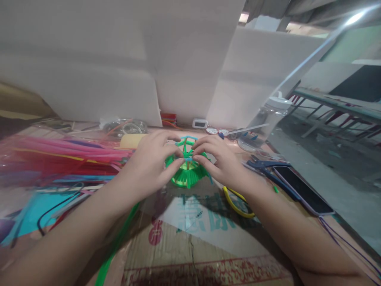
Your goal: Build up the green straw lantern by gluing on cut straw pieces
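Forearms (71,234) flank cardboard (160,254); farther, left hand (156,157) and right hand (219,159) bunch fingertips at a blue strip (188,159) on a green basket (189,178); whether clamped, I cannot tell.

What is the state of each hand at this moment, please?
Left hand: partly closed at the green object; grip cannot be told.
Right hand: partly closed at the same object; grip cannot be told.

Round green ribbed piece (188,178), blue-topped
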Available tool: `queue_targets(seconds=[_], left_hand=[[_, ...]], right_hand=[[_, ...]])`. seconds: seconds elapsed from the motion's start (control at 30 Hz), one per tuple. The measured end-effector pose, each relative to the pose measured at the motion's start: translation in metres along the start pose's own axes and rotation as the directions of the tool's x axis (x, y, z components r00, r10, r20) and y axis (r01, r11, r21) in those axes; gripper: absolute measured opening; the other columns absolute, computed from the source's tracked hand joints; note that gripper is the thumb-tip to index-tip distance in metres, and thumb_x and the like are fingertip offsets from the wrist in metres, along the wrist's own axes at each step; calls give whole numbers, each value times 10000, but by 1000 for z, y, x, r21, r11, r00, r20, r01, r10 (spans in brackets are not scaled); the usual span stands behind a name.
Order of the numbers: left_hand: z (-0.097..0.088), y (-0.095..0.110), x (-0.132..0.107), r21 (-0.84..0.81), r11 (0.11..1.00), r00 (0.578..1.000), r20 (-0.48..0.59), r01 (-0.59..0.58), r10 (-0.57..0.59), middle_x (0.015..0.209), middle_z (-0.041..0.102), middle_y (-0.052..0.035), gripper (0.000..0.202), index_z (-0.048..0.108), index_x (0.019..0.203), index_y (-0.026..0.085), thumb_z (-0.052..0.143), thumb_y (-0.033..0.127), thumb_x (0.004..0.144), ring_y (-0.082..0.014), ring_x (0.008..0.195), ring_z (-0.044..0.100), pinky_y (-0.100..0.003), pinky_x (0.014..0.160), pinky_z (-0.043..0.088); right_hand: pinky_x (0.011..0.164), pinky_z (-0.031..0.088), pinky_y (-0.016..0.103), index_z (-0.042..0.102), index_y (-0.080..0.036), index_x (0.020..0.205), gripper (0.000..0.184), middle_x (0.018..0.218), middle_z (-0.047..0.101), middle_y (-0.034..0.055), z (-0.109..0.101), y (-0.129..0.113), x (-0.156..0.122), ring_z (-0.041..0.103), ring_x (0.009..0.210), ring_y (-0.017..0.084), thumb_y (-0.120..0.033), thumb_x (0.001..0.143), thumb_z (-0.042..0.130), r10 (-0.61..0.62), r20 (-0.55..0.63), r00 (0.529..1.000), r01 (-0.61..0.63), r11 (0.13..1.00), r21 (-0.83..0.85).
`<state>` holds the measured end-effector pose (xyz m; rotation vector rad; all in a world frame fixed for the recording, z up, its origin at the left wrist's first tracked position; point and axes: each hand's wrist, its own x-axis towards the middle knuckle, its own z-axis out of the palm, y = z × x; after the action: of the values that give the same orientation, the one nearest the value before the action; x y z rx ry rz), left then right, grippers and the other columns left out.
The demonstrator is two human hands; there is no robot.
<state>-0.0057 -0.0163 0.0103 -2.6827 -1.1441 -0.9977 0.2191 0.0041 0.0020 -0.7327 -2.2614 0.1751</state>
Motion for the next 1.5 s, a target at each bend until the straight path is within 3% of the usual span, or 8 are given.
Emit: queue_targets(seconds=[0.13,0.3,0.63,1.27,1.5], left_hand=[[-1,0,0,5,1000,1000,5,-3,3,1261,639,-120,154,697,881,177,580,248,950,-290,1204,568,-482,1031,427],[-1,0,0,6,1000,1000,10,5,-5,1264,640,-103,139,689,879,195,585,258,947,-283,1208,568,-483,1033,430],[0,-1,-1,-2,1000,1000,-14,-26,26,1272,648,-114,108,712,924,180,615,226,933,-287,1208,577,-470,1037,430],[1,0,-1,-21,999,999,-10,-38,38,1249,655,-126,136,716,908,164,610,239,949,-291,1181,591,-478,1024,452],[1,-1,0,-5,999,998,-15,-53,53,1259,655,-133,149,721,910,166,600,242,952,-302,1185,590,-492,1015,454]], right_hand=[[1025,449,462,688,-223,1019,162,1112,711,77,0,2,-3,617,1131,249,-336,909,725,-27,32,999,28,1000,-7],[1012,463,457,680,-235,967,37,1093,712,68,1,1,-4,622,1114,236,-227,953,647,-39,32,999,39,999,-25],[858,488,385,693,-243,933,89,902,725,36,1,-1,-3,630,920,213,-166,938,648,-107,-85,991,100,991,-87],[794,490,361,690,-199,912,99,870,703,47,4,-1,-5,603,860,192,-117,933,638,-225,-133,965,202,965,-167],[842,481,363,673,-188,977,71,929,724,60,2,0,-5,612,913,205,-133,935,657,-185,-88,979,170,974,-149]])
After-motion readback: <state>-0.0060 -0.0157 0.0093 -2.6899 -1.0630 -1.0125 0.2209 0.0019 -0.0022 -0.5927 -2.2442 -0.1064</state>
